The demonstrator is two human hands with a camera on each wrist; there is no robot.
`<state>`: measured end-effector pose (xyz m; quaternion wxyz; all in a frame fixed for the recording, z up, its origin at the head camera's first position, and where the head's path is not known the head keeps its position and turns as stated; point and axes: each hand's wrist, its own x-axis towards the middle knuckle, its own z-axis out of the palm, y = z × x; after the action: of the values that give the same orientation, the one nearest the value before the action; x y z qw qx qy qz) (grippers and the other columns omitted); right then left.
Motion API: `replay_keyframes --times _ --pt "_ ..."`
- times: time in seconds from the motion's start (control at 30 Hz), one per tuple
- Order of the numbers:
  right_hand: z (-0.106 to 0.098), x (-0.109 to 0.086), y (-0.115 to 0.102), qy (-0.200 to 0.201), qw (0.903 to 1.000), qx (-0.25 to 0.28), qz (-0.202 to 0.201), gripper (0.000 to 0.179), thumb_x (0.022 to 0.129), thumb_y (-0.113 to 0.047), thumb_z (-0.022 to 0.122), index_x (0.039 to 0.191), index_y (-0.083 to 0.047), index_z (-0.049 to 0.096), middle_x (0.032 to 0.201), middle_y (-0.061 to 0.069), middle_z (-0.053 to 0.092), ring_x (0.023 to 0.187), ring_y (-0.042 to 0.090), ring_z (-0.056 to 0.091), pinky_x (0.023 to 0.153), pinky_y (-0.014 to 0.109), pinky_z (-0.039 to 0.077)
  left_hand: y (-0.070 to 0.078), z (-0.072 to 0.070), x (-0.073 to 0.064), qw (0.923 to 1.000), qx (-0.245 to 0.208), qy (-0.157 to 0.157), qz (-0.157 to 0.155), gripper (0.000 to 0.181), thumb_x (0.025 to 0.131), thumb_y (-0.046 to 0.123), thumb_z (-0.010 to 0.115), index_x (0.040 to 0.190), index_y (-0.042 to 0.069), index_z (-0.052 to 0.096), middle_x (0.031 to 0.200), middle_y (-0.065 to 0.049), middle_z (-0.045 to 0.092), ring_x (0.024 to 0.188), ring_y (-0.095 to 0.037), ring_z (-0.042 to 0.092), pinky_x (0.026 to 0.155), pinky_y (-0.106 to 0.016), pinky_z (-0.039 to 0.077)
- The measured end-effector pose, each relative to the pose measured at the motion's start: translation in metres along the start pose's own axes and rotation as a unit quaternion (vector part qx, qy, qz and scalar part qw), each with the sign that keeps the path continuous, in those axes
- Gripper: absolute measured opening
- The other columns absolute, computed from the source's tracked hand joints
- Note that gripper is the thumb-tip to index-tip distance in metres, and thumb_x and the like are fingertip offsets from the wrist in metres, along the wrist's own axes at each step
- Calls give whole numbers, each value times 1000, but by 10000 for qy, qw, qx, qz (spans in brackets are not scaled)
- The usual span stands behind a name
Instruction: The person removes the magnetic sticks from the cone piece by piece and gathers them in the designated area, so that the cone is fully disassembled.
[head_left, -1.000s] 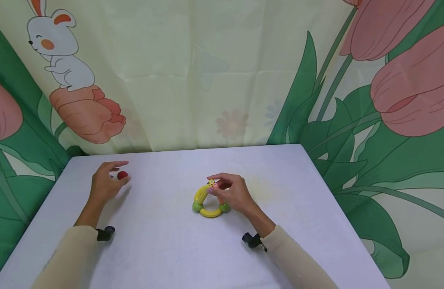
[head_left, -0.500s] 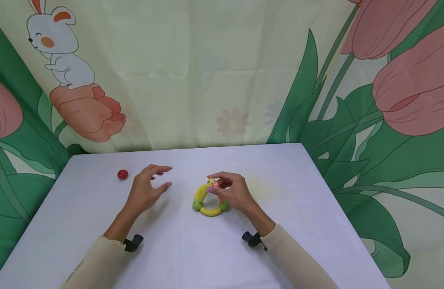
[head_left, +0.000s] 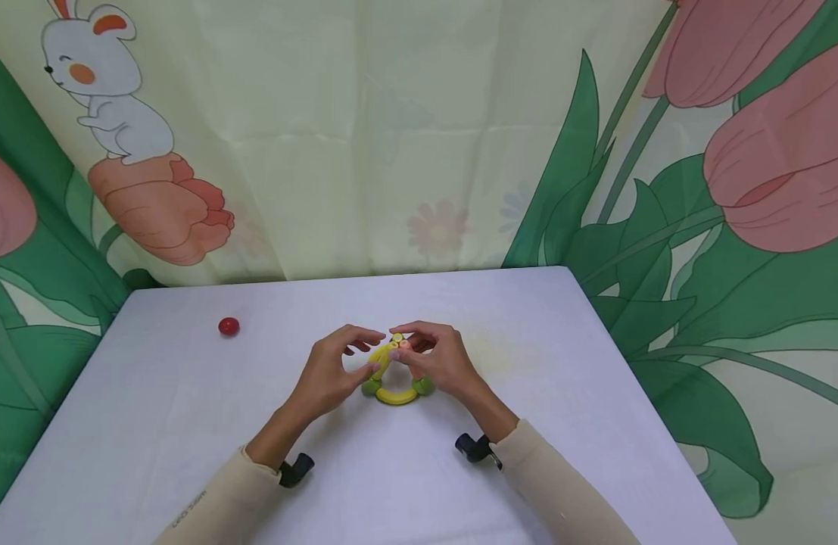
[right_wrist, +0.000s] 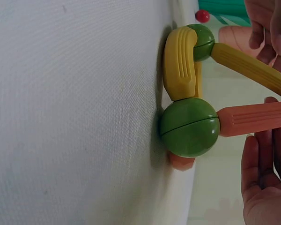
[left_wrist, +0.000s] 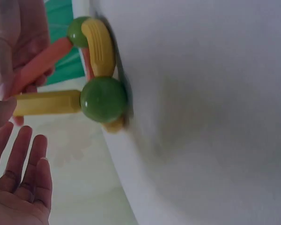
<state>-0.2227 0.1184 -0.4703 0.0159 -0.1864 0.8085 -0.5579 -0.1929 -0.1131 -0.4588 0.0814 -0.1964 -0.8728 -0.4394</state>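
A toy frame of magnetic building rods and balls stands on the table in the middle of the head view. Its base has a curved yellow rod [head_left: 396,397] between green balls [right_wrist: 189,127]; a yellow rod [left_wrist: 49,103] and a coral rod [right_wrist: 253,118] lean up from these and meet at the top. My right hand [head_left: 446,359] pinches the frame's top, where the rod ends come together. Beside the yellow rod, my left hand [head_left: 333,371] has its fingers spread, its thumb at the rod's upper end; whether it touches cannot be told.
A red ball [head_left: 229,326] lies alone on the far left of the white-covered table [head_left: 153,424]. Behind the table's far edge hangs a printed curtain [head_left: 309,151] with a rabbit and tulips. Each wrist carries a small black camera [head_left: 296,470].
My left hand has let go of the red ball at the far left and moved right to the rod frame. The right hand keeps its hold at the frame's top.
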Motion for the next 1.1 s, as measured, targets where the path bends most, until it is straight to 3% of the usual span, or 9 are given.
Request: replay_keyframes --times 0.2,0.47,0.8,1.1 --pt "0 1 0 -8 10000 71 35 36 89 -24 88 124 -22 78 86 1 75 81 17 71 80 33 61 2 13 5 9996 -261 101 65 37 87 7 88 118 20 73 117 5 76 103 -19 72 90 -45 59" --pt "-1 1 -2 -37 10000 5 -5 35 89 -25 88 123 -21 79 87 3 76 81 17 72 80 32 60 4 19 8 9993 -303 211 -6 28 90 21 87 114 19 72 112 5 76 100 -28 73 86 -47 61" --pt "-1 2 0 -83 10000 -5 -8 34 90 -25 87 123 -20 79 87 3 76 81 16 72 77 27 60 4 21 9 9993 -279 219 -142 26 90 21 87 113 20 73 108 4 77 97 -27 74 84 -50 61" --pt "-1 2 1 -74 10000 14 -8 34 90 -26 87 122 -22 79 87 2 75 80 17 70 75 28 59 2 15 6 9992 -205 343 -22 30 89 12 87 115 19 73 110 4 76 96 -22 74 81 -42 62"
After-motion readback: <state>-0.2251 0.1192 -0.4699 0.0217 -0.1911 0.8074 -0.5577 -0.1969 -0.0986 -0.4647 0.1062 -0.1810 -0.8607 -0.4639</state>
